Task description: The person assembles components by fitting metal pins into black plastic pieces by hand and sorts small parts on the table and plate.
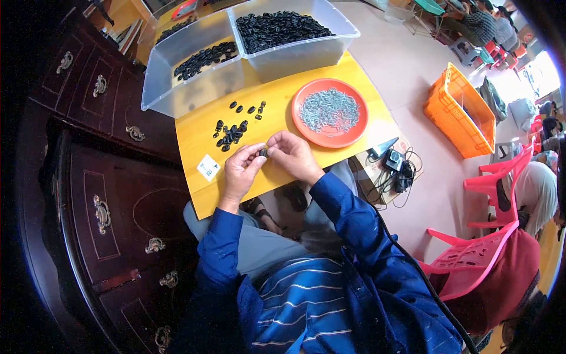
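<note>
My left hand (240, 170) and my right hand (293, 156) meet above the near edge of the yellow table (277, 106). Between their fingertips is a small black oval part (263, 152), pinched from both sides; the fingers hide much of it. Just beyond my left hand lies a loose group of similar black oval parts (232, 135), with several more scattered farther off. To the right of them stands a round red plate (299, 127) with a heap of small silvery metal pieces (330, 110). A white paper tag (208, 167) lies left of my left hand.
Two translucent plastic bins (247, 71) holding black parts stand at the table's far side. Dark wooden drawers (118, 194) line the left. On the right are an orange crate (457, 112), pink plastic chairs (471, 253), a box with a cabled device (394, 162), and seated people.
</note>
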### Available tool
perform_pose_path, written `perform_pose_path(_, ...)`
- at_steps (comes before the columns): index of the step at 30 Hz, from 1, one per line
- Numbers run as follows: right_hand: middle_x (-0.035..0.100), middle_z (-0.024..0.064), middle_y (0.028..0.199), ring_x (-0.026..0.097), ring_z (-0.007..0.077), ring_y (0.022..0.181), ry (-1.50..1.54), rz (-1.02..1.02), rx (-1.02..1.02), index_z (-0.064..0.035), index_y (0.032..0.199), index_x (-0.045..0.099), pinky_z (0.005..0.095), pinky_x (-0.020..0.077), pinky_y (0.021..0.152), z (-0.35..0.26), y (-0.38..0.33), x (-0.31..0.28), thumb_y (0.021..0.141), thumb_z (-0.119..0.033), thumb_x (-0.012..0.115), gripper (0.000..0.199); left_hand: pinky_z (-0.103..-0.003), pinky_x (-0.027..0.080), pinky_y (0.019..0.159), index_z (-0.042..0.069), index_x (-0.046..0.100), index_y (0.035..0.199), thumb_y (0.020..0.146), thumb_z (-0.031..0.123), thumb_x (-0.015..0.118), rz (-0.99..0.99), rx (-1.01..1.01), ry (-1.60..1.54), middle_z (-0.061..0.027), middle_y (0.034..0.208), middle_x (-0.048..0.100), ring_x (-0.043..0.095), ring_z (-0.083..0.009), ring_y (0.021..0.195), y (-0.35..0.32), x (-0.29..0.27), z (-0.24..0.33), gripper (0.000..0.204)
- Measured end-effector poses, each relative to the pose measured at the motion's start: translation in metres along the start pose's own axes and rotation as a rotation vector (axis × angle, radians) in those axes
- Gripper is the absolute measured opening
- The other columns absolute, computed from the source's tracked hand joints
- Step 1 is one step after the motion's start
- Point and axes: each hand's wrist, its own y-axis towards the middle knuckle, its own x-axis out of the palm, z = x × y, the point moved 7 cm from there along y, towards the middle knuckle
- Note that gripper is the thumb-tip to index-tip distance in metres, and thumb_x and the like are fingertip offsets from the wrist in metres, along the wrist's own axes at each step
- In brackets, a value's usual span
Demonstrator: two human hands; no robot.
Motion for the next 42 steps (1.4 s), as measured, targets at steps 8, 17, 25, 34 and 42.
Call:
perform_pose_path(8, 0.066, 0.0001, 0.086, 0.062, 0.0066, 0.068, 0.271, -0.067, 0.299, -0.0043, 0.102, 0.063, 0.0213, 0.0521, 0.063, -0.004, -0.018, 0.009, 0.093, -0.012, 0.069, 0.013, -0.020, 0.047, 0.074, -0.001, 0.070, 0.116, 0.088, -0.003, 0.067, -0.121, -0.029, 0.008, 0.0017, 0.092, 0.061, 0.056, -0.0060, 0.081, 0.002, 0.001, 0.026, 0.029)
perform_pose_path(17, 0.067, -0.0023, 0.090, 0.063, 0.0046, 0.076, 0.427, -0.194, 0.404, -0.0079, 0.105, 0.066, 0.0191, 0.0533, 0.067, -0.004, -0.038, 0.000, 0.098, -0.026, 0.064, 0.019, -0.023, 0.048, 0.070, 0.002, 0.070, 0.117, 0.079, 0.003, 0.076, -0.289, 0.062, 0.268, 0.0008, 0.086, 0.057, 0.055, -0.0072, 0.078, 0.013, 0.027, 0.061, 0.039)
perform_pose_path(25, 0.070, 0.0019, 0.097, 0.067, 0.0099, 0.082, 0.630, -0.014, 0.426, -0.0073, 0.107, 0.067, 0.0239, 0.0571, 0.073, 0.000, -0.041, -0.005, 0.098, -0.022, 0.063, 0.017, -0.036, 0.055, 0.075, 0.005, 0.068, 0.112, 0.075, 0.011, 0.078, -0.125, 0.360, 0.794, -0.0109, 0.098, 0.066, 0.067, -0.0273, 0.084, 0.010, 0.049, 0.090, 0.039)
perform_pose_path(34, 0.070, 0.0051, 0.095, 0.067, 0.0107, 0.080, 0.742, -0.010, 0.440, -0.0064, 0.108, 0.064, 0.0230, 0.0563, 0.070, -0.004, -0.043, -0.002, 0.099, -0.021, 0.060, 0.017, -0.034, 0.055, 0.070, 0.001, 0.069, 0.105, 0.079, 0.003, 0.074, -0.119, 0.370, 0.761, -0.0135, 0.095, 0.069, 0.069, -0.0270, 0.080, 0.009, 0.049, 0.093, 0.026)
perform_pose_path(42, 0.072, 0.0057, 0.096, 0.069, 0.0112, 0.081, 0.725, 0.004, 0.411, -0.0050, 0.109, 0.065, 0.0231, 0.0574, 0.072, -0.002, -0.041, 0.000, 0.099, -0.020, 0.060, 0.019, -0.032, 0.055, 0.071, 0.000, 0.070, 0.101, 0.080, 0.002, 0.073, -0.095, 0.295, 0.614, -0.0133, 0.091, 0.070, 0.070, -0.0243, 0.079, 0.013, 0.044, 0.092, 0.021)
